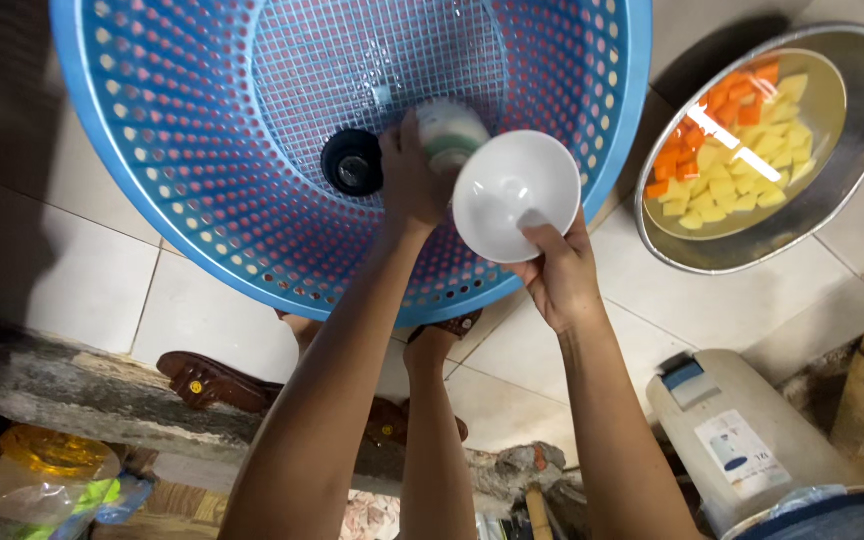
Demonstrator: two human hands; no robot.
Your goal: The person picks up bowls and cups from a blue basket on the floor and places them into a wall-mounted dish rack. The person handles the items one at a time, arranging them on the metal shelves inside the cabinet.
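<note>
White bowl point(515, 193) pinched at rim by right hand point(556, 276), left hand point(410, 180) closed round pale cup point(449, 133), both over blue perforated basket point(182, 190) on tiled floor point(732, 300), steel basin point(832, 215) of cut vegetables point(732, 150) beside, sandals point(214, 380) below.

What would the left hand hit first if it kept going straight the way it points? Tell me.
Probably the mesh bottom of the blue basket. The left hand, gripping a white-and-green bottle, points up into the basket. The black round object sits just beside that line; depth is unclear.
</note>
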